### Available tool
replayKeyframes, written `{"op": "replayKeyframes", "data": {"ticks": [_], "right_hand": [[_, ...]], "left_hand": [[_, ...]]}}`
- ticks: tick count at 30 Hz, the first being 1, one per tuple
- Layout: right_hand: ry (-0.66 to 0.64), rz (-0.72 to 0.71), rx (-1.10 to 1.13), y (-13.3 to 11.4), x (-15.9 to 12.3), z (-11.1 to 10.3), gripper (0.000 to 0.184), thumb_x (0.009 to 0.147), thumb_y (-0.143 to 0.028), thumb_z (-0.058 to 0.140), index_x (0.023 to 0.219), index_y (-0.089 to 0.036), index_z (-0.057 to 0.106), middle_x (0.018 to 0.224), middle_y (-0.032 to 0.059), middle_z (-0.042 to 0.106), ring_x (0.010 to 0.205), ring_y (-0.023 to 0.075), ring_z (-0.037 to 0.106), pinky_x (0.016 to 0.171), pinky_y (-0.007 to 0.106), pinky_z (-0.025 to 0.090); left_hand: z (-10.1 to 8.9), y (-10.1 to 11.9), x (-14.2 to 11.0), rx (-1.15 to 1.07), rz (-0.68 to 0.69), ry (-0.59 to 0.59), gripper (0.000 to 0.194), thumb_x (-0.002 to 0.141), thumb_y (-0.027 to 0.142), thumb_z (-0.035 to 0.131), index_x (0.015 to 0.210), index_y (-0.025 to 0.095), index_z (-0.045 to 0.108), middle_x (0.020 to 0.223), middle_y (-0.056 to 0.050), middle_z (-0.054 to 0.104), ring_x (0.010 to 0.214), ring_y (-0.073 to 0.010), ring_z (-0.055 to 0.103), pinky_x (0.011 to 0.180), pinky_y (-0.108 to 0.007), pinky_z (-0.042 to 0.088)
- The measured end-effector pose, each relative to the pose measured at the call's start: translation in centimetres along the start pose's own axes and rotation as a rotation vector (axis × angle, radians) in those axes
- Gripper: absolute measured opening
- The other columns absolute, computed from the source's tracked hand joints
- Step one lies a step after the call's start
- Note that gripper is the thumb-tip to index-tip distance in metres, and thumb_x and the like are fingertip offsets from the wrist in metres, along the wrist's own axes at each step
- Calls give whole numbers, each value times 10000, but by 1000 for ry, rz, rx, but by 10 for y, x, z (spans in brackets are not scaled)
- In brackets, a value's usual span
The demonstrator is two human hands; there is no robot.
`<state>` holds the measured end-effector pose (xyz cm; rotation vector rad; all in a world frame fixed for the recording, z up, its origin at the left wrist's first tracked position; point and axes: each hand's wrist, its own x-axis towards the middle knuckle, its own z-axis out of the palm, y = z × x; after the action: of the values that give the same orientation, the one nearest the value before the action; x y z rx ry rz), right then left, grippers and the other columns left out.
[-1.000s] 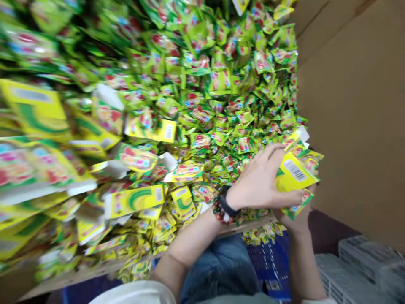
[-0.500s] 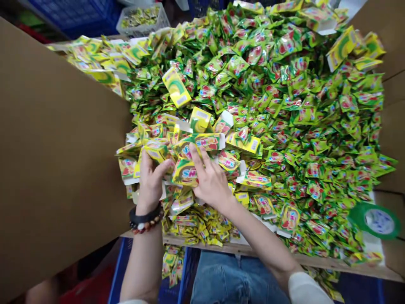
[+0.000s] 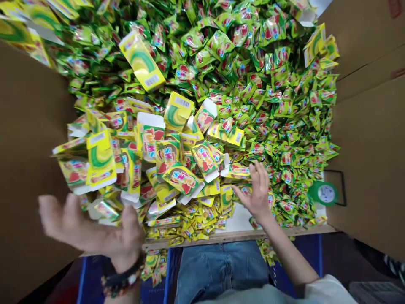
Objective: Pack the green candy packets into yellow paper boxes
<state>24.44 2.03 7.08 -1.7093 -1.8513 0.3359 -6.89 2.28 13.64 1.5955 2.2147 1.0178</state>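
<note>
The fingers of my left hand point(image 3: 91, 232) are spread and slightly curled, palm turned up, blurred, at the near left of the heap. A black band and a beaded bracelet point(image 3: 122, 286) circle that wrist. The fingers of my right hand point(image 3: 257, 196) are stretched out with the thumb well apart, grasping nothing that I can see; whether their tips touch the heap I cannot tell.

Between my two sets of fingers, and a little beyond them, lie the loose fruit-printed cartons point(image 3: 183, 181), yellow and green with watermelon pictures, tumbled over one another, several with white flaps raised. One barcoded yellow carton point(image 3: 100, 158) lies just beyond my left fingers; a small yellow carton point(image 3: 226, 198) is just beside my right thumb.

Past the fingers of both hands spreads a deep bed of glossy green packets point(image 3: 240, 76), which also runs to the right of my right hand. Small yellow packets point(image 3: 193, 221) lie between my hands, nearer to me, along the wooden table edge point(image 3: 221, 239). Well to the right of my right fingers sits a green tape roll point(image 3: 325, 193), near the cardboard wall point(image 3: 370, 126).
</note>
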Motion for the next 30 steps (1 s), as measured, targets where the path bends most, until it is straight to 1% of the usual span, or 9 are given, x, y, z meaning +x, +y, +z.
{"op": "replayKeyframes", "data": {"ticks": [4,8,11,14,17,22,24,28,30], "right_hand": [[-175,44,-4,55,-25,22,628,939,-176,487,1519,-300,281,1528,122,411,1434,318,361,1069,601,443],[-187,-17,100,28,2,68,534,927,-14,330,1403,-208,475,1433,88,538,1420,226,395,1122,463,438],[-216,-27,114,-4,30,79,470,914,0,368,1296,-177,576,1376,55,593,1389,193,442,1109,354,460],[-216,-4,116,-13,40,63,410,913,-34,412,1253,-138,615,1361,93,604,1357,219,483,1129,380,438],[-180,31,130,9,27,31,398,925,-74,398,1234,-155,636,1262,107,673,1216,221,611,1087,410,483],[42,195,29,77,-30,-28,314,917,-199,455,1126,-244,683,1114,99,706,1079,255,655,972,485,526],[-41,367,-105,98,-60,-43,324,889,-343,539,1152,-198,659,1090,146,680,1055,307,635,934,521,519],[-217,661,-207,112,-117,-39,775,766,-548,624,1365,-85,462,1183,228,597,1084,377,580,887,547,502],[-219,740,-152,109,-135,-25,833,763,-527,609,1419,-65,382,1147,213,595,1036,356,583,879,527,495]], "left_hand": [[29,2,-61,209,173,18,989,718,496,689,1504,501,88,1626,133,-75,1497,-394,-19,1219,-598,72],[59,12,-89,296,205,-55,1110,679,473,771,1530,426,59,1623,23,-175,1476,-451,-106,1164,-705,21],[64,13,-86,326,236,-69,1077,707,417,781,1538,377,98,1626,-44,-150,1475,-460,-87,1137,-740,28],[62,10,-87,320,253,-85,1044,729,398,771,1540,361,114,1631,-61,-109,1482,-448,-66,1144,-735,33],[68,12,-113,281,332,-140,1090,703,415,796,1536,394,94,1628,-43,-115,1487,-433,-71,1151,-729,66],[99,21,-169,267,510,-602,730,761,291,750,1401,460,442,1568,-44,284,1489,-417,89,1136,-691,230],[109,23,-175,302,507,-694,624,793,209,686,1366,394,520,1475,-88,443,1463,-399,203,1136,-660,254],[120,20,-168,381,509,-652,537,830,98,562,1346,248,563,1284,-150,588,1343,-340,397,1097,-549,329],[121,17,-162,401,518,-607,469,844,92,538,1293,208,605,1156,-152,628,1264,-324,454,1054,-509,356]]}}
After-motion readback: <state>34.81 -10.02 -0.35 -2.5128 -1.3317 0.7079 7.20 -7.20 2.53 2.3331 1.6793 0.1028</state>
